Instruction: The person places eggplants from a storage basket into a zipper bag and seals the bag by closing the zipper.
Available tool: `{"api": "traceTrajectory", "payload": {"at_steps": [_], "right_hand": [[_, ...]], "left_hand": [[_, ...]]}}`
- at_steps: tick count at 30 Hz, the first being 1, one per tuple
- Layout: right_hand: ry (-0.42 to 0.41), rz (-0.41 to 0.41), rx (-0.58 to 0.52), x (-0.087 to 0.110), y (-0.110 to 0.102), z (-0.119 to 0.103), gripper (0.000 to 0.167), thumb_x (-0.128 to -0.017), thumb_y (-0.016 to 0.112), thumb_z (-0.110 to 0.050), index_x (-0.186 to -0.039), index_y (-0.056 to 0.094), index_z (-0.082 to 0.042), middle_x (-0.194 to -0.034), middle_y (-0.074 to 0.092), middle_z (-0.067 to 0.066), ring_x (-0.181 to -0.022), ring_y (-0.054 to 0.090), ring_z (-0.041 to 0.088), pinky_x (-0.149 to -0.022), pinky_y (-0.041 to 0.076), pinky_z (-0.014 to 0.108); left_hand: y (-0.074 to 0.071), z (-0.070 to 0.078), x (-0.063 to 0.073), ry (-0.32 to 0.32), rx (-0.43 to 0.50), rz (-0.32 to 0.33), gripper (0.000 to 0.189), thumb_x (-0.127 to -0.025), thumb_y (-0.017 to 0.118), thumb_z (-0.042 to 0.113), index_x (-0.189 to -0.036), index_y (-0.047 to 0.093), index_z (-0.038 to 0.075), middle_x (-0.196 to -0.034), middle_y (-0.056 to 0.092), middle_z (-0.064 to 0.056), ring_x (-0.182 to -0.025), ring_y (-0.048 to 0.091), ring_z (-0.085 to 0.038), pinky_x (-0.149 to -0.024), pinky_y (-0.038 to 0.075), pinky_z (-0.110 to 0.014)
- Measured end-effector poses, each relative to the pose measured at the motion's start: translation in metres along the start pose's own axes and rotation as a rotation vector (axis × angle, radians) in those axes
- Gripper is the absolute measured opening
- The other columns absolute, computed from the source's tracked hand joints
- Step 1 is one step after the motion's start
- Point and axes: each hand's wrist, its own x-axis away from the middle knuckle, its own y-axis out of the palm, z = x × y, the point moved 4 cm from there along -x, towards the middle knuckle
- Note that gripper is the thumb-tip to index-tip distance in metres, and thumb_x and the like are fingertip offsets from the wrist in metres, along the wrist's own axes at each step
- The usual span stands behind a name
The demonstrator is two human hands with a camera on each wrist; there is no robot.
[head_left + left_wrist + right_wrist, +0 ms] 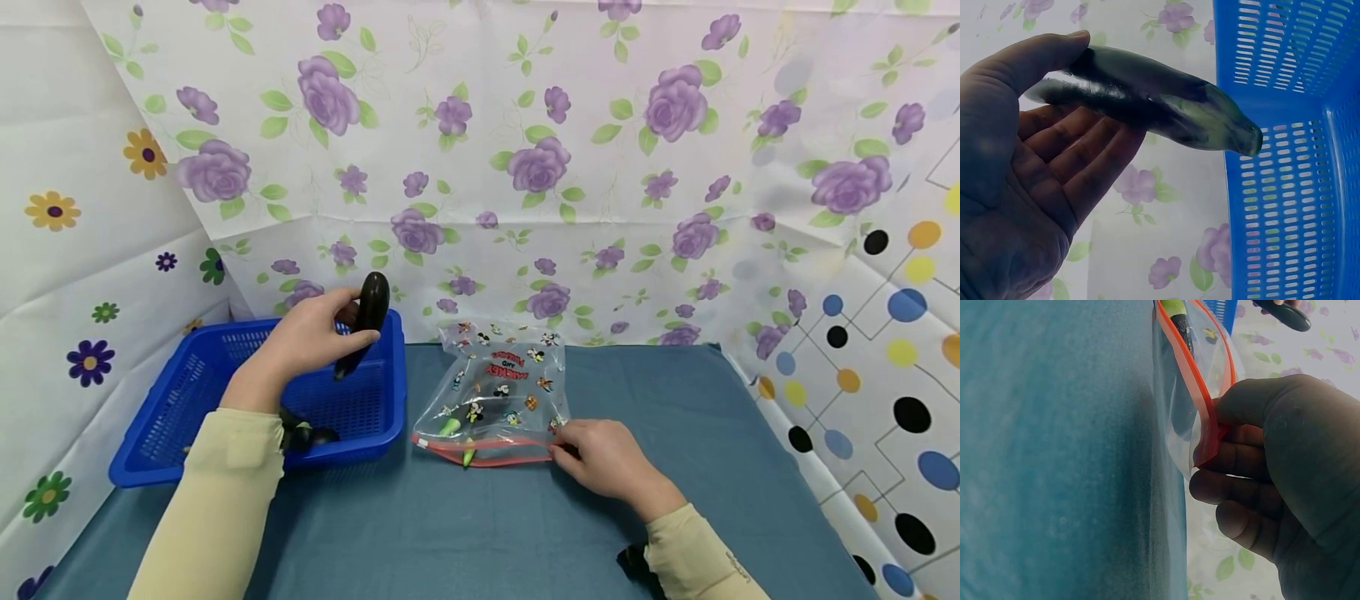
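While the left hand [311,335] pinches an eggplant [372,300] over the far right part of the basket [399,392], the right hand [606,460] pinches the bag [498,392] at its near right corner, on the table [465,537]. Step looks like loading the bag (green tips [450,427] show inside). Next move seems to call for bringing the eggplant right and near, lined up end-first with the red rim [1200,394], whose edges stand apart, corner held steady.
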Motion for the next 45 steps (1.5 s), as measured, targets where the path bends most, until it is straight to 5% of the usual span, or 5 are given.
{"api": "traceTrajectory", "payload": {"at_steps": [11, 24, 45], "right_hand": [[0.002, -0.001, -0.001, 0.000, 0.001, 0.001, 0.016, -0.100, 0.083, -0.020, -0.088, 0.075, -0.027, -0.077, 0.064, -0.016, -0.062, 0.048, -0.004, -0.060, 0.045, 0.026], [0.010, -0.009, -0.003, 0.000, 0.002, 0.001, 0.015, -0.101, 0.083, -0.021, -0.089, 0.076, -0.027, -0.078, 0.064, -0.016, -0.063, 0.050, -0.003, -0.060, 0.047, 0.027], [0.011, -0.012, -0.002, 0.000, 0.002, 0.002, 0.017, -0.101, 0.083, -0.022, -0.088, 0.074, -0.028, -0.077, 0.063, -0.017, -0.062, 0.048, -0.004, -0.060, 0.045, 0.027]], "left_hand": [[0.003, 0.011, 0.007, -0.004, 0.050, 0.054, 0.069, -0.104, 0.081, 0.042, -0.157, 0.056, 0.007, -0.126, 0.076, -0.016, -0.121, 0.071, -0.037, -0.105, 0.051, -0.065], [0.014, 0.036, 0.015, 0.064, 0.151, 0.111, 0.059, -0.103, 0.083, 0.041, -0.151, 0.063, 0.012, -0.121, 0.077, -0.010, -0.113, 0.075, -0.032, -0.093, 0.059, -0.059], [0.048, 0.072, 0.019, 0.098, 0.180, 0.123, 0.064, -0.101, 0.085, 0.035, -0.155, 0.061, 0.010, -0.117, 0.077, -0.007, -0.107, 0.075, -0.028, -0.082, 0.062, -0.050]]}}
